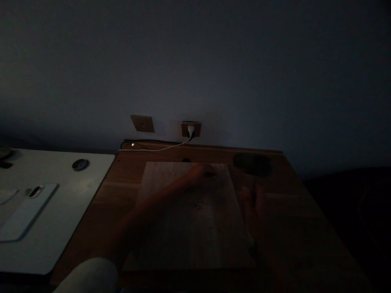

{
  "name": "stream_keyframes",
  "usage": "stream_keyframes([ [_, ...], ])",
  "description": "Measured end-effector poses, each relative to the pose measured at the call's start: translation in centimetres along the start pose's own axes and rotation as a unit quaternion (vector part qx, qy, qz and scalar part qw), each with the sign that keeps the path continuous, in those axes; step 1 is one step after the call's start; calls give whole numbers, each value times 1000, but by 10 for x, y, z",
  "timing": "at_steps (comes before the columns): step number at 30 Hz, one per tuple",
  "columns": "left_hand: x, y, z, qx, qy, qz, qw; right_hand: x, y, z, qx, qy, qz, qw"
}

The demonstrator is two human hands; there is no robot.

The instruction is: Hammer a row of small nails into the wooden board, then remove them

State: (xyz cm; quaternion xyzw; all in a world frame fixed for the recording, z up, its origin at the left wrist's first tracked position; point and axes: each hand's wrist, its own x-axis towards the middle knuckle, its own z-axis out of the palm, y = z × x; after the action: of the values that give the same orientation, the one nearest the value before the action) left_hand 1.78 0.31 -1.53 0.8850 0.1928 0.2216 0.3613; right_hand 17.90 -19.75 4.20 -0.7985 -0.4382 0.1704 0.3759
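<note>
Dim light leaves a bare, bluish-grey wall [195,61] in shadow above a brown wooden counter [293,219]. Lying flat on the counter is a pale, roughly square wooden board [183,240], with a row of small dark dots [169,174] near its far left edge. A few small, shiny metal pieces [196,206] lie loose around the middle of the board; they are too small and dark to identify.

A person's left arm, in a pale sleeve [91,274], crosses the board from the lower left. The left hand [199,175] is at the far edge of the board, its fingers bent downward; whether they grip anything cannot be told. The right hand [253,203] is beside the board's right edge, fingers partly curled, and shadow hides whether it holds something.

Behind the right hand, a dark, rounded object [252,164] rests on the counter. On the wall are a blank-looking plate [142,123] and, to its right, a socket [184,129] with a white plug [191,130], whose white cable [152,150] runs left along the counter's back edge. At the left, a white surface [76,203] carries a small dark disc [80,164] and a pale, phone-like slab [27,215].
</note>
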Motion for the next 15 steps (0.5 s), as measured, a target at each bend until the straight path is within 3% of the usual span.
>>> stream_keyframes([
  [6, -1, 2, -1, 9, 0, 2, 1000, 24, 31, 54, -10, -82, -2, 997],
  [10, 0, 1, 0, 17, 2, -2, 1000, 23, 42, 59, -12, -57, 2, 998],
  [15, 2, 1, 2, 20, 6, -21, 1000, 26, 39, 53, -12, -97, 23, 995],
])
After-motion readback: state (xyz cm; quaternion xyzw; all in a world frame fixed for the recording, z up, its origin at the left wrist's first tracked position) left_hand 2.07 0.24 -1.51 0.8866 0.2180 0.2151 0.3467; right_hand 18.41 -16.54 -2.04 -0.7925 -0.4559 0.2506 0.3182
